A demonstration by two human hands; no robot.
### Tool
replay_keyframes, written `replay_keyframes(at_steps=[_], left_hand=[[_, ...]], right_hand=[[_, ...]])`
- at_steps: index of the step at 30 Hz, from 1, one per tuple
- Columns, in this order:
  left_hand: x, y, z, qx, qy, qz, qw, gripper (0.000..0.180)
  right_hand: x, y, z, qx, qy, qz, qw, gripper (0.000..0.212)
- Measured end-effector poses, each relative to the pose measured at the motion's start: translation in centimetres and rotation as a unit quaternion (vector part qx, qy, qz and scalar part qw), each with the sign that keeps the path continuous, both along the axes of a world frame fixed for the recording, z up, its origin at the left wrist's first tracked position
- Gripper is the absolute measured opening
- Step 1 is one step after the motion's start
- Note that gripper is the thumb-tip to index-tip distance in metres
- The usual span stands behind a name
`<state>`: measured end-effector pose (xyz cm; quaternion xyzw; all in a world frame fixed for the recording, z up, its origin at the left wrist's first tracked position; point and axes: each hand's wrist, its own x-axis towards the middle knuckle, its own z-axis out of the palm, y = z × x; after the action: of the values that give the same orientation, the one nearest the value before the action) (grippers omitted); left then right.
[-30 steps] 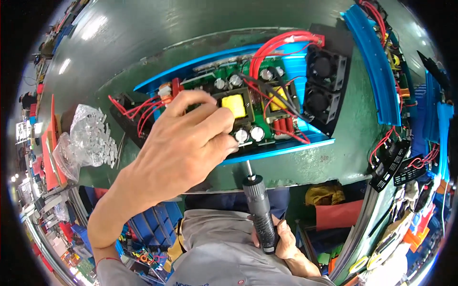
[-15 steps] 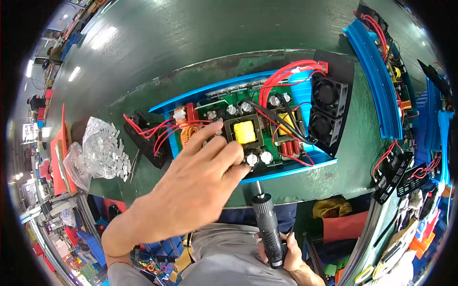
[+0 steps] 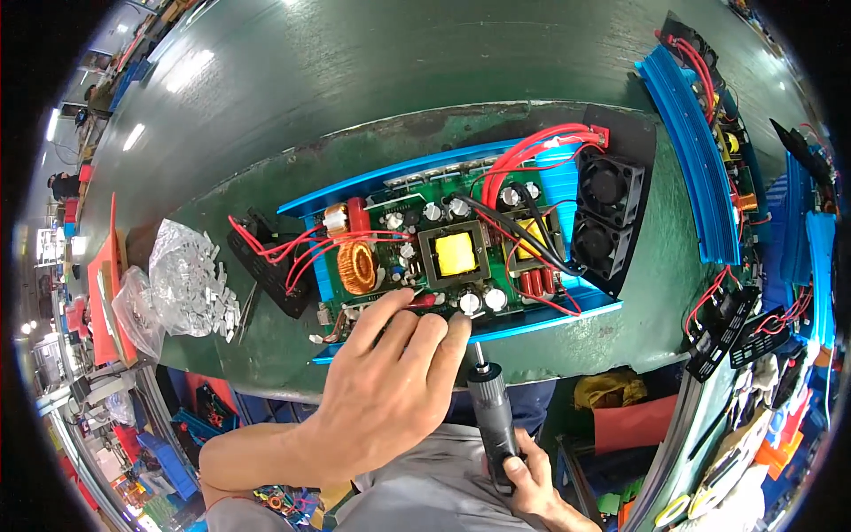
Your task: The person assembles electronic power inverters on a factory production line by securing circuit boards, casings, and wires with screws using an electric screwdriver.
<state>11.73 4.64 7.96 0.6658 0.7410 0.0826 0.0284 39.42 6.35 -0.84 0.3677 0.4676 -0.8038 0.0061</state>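
Note:
My left hand (image 3: 381,390) is bent over the near wall of an open blue metal housing (image 3: 567,312), fingers drawn together. What its fingertips grip, if anything, is hidden. Inside the housing sits a green circuit board (image 3: 390,282) with a copper-wound coil (image 3: 357,268), yellow-wrapped transformers (image 3: 456,254) and several capacitors. My right hand (image 3: 532,483) is wrapped round a black electric screwdriver (image 3: 493,403). Its bit points up and away from me, close to the housing's near wall, just right of my left fingers.
A black end plate with two fans (image 3: 610,188) hangs by wires at the housing's right; another black plate (image 3: 266,257) lies left. Beyond it are a clear bag of small pale pieces (image 3: 191,284) and thin metal rods (image 3: 246,310). More blue housings (image 3: 696,151) stand along the right.
My left hand has drawn back toward me, from over the board to its near edge, uncovering the coil. The screwdriver has shifted slightly, and my right thumb now lies against its lower body.

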Motion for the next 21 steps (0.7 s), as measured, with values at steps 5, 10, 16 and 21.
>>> replay_keyframes(at_steps=[5, 10, 16, 21], left_hand=[[0.2, 0.2, 0.3, -0.010, -0.010, 0.020, 1.000, 0.033], [-0.1, -0.2, -0.1, 0.008, -0.054, 0.040, 0.998, 0.033], [-0.7, -0.1, -0.5, 0.017, -0.069, 0.020, 0.997, 0.034], [-1.5, -0.1, -0.5, 0.024, -0.069, -0.013, 0.997, 0.032]], right_hand=[[0.2, 1.2, 0.0, -0.359, 0.120, -0.018, 0.925, 0.092], [-0.4, -0.1, -0.1, -0.235, 0.037, -0.036, 0.971, 0.102], [-0.3, 0.1, -0.4, -0.189, 0.023, -0.022, 0.981, 0.098], [0.4, -0.3, -2.0, -0.309, 0.072, -0.014, 0.948, 0.093]])
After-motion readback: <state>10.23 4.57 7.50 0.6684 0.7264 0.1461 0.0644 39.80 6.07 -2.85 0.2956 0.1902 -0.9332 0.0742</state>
